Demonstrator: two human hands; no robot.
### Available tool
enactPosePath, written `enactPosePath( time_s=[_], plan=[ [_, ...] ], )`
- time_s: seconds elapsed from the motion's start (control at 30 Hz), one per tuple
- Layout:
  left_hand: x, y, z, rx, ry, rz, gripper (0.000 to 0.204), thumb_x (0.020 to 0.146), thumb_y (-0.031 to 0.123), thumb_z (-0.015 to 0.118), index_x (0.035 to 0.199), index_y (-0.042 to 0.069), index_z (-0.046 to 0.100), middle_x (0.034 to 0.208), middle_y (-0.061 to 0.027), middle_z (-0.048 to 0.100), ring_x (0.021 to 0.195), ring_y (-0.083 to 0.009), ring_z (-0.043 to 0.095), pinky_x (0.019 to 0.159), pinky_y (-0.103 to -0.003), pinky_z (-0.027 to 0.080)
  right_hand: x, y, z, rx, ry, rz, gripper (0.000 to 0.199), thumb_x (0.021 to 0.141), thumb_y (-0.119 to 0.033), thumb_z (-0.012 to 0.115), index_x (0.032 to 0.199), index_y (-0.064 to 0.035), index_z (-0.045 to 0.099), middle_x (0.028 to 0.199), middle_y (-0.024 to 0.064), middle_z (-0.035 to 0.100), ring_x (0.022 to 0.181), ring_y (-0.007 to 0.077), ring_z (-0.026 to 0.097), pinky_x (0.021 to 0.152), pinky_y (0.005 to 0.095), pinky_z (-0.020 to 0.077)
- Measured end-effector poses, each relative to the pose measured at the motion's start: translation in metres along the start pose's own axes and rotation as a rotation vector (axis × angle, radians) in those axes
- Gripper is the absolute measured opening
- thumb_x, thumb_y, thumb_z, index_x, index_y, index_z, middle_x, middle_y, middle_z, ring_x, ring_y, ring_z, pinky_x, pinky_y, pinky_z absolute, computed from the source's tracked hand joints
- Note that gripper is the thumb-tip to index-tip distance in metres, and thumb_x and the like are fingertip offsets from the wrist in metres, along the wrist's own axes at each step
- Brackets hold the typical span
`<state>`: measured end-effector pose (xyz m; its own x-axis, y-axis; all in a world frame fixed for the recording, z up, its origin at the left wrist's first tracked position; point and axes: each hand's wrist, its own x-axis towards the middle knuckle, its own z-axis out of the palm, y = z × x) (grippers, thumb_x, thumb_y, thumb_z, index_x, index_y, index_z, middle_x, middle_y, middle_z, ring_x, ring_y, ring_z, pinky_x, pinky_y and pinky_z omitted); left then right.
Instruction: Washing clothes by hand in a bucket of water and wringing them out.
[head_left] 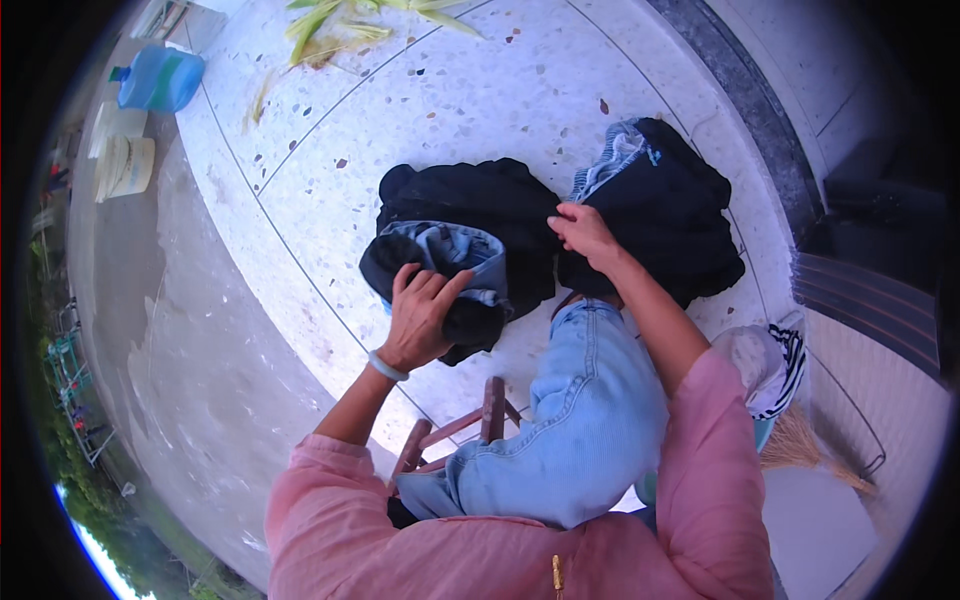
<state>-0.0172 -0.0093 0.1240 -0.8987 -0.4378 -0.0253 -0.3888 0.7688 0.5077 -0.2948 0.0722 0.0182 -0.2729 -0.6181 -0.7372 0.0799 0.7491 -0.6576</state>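
Note:
Two bundles of dark clothing lie side by side on the speckled floor in front of my knees. My left hand, a pale bangle on its wrist, curls its fingers over the near edge of a rolled black garment with a light blue denim part showing. This rests on the left black cloth bundle. At the inner edge of the right bundle, my right hand pinches a folded black garment. Pale blue gathered fabric shows along that garment's far left edge. Parts of both garments are hidden under my hands.
Corn husks lie at the far side. A blue plastic jug and a pale bucket stand far left. Below my left arm is a reddish wooden stool. Striped cloth and a straw broom are at my right.

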Motion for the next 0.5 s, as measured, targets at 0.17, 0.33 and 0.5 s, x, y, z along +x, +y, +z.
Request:
enactPosePath(
  time_s=[0.17,0.33,0.5],
  plan=[
    [-0.037,0.005,-0.041,-0.039,0.042,-0.077,0.068,0.05,0.01,0.079,0.115,0.012,0.057,0.093,-0.0099,0.057,0.093,-0.0287,0.054,0.099,-0.048,0.028,-0.082,-0.084,-0.044,0.486,-0.062,-0.124,0.047,0.087,-0.026,0.06,0.127,-0.0097,0.043,0.111,0.0031,0.055,0.094,0.0163,0.052,0.082,0.0385,0.0438],
    [-0.064,0.0,-0.058,-0.061,0.125,-0.211,0.075,0.043,0.015,0.084,0.113,0.011,0.057,0.093,-0.0068,0.059,0.095,-0.0263,0.054,0.096,-0.043,0.029,-0.184,-0.166,-0.09,0.599,0.012,-0.447,0.041,0.092,-0.02,0.056,0.128,-0.0117,0.038,0.104,0.0034,0.055,0.083,0.0196,0.057,0.078,0.0432,0.0485],
    [-0.075,0.003,-0.063,-0.086,0.2,-0.214,0.078,0.042,0.017,0.085,0.115,0.011,0.056,0.097,-0.0072,0.06,0.099,-0.0269,0.053,0.096,-0.044,0.029,-0.299,-0.238,-0.155,0.415,-0.1,-0.712,0.021,0.093,-0.019,0.052,0.111,-0.0103,0.045,0.1,0.0083,0.06,0.09,0.0274,0.061,0.082,0.0488,0.0499]
  ],
)
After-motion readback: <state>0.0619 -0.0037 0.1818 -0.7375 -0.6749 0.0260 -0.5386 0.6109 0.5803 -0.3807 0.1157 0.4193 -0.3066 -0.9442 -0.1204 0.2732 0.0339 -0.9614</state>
